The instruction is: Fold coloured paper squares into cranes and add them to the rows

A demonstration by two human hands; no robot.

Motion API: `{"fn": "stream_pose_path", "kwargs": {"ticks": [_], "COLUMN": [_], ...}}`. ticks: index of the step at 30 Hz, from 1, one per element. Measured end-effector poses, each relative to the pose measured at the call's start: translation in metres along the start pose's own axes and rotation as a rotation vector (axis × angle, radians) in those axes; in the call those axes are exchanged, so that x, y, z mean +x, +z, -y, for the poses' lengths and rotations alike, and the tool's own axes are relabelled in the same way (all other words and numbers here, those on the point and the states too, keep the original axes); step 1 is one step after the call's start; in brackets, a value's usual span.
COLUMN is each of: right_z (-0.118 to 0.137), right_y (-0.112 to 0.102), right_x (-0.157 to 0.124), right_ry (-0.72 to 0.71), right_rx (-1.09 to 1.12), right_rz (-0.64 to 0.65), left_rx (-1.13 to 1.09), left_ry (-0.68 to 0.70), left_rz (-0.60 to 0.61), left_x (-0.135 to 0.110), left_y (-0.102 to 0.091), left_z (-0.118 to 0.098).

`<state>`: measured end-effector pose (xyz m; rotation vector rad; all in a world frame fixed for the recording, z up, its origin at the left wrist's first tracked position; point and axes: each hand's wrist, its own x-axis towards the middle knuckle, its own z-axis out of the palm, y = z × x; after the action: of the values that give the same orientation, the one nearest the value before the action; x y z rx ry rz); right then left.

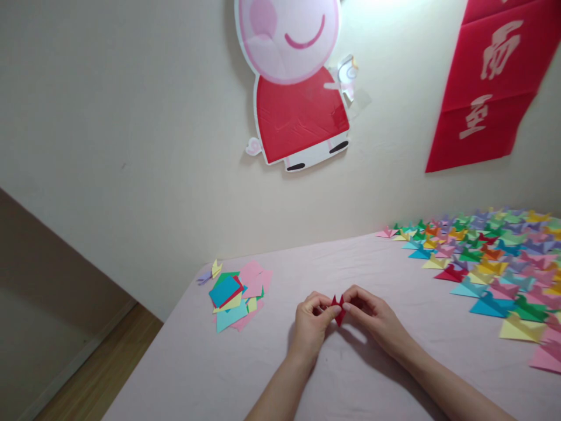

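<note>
A small red folded paper (339,316), with two points up and one point down, is held over the pink-covered table (350,380). My left hand (312,321) pinches its left side between thumb and fingers. On the other side, my right hand (371,313) has thumb and fingertips closed on the paper's right edge. The fingers cover part of the folds.
Loose coloured paper sheets (231,316) lie in a pile at the left, beside a small yellow folded piece (217,269) and a purple one (204,278). Rows of folded paper cranes (491,269) fill the right side. A wall (175,146) rises behind the table.
</note>
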<state>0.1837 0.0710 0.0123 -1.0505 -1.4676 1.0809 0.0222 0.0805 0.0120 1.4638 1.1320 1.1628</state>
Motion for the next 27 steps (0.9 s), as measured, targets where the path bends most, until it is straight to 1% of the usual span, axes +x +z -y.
{"fn": "stream_pose_path", "kwargs": {"ticks": [6, 9, 12, 14, 19, 22, 27], "right_z": [0.0030, 0.0063, 0.0070, 0.0062, 0.0057, 0.0068, 0.0073], "right_y": [0.0024, 0.0054, 0.0077, 0.0077, 0.0030, 0.0006, 0.0029], "right_x": [-0.0003, -0.0014, -0.0023, -0.0027, -0.0029, -0.0027, -0.0022], "right_ry": [-0.019, -0.037, -0.098, -0.126, -0.148, -0.162, -0.100], "right_rx": [-0.045, -0.147, -0.260, -0.299, -0.332, -0.348, -0.327], "right_rz": [0.012, -0.005, -0.041, -0.037, -0.023, -0.026, -0.013], "left_rx": [0.034, 0.083, 0.159, 0.179, 0.088, 0.026, 0.024], "left_ry": [0.029, 0.051, 0.077, 0.079, 0.007, -0.008, 0.001], "left_rz": [-0.007, -0.007, -0.013, -0.023, -0.021, -0.019, -0.031], "left_x": [-0.0025, -0.0043, -0.0054, -0.0057, -0.0048, -0.0040, -0.0039], "left_y": [0.0024, 0.0037, 0.0040, 0.0043, 0.0053, 0.0037, 0.0017], "left_z": [0.0018, 0.0010, 0.0010, 0.0019, 0.0041, 0.0030, 0.0008]}}
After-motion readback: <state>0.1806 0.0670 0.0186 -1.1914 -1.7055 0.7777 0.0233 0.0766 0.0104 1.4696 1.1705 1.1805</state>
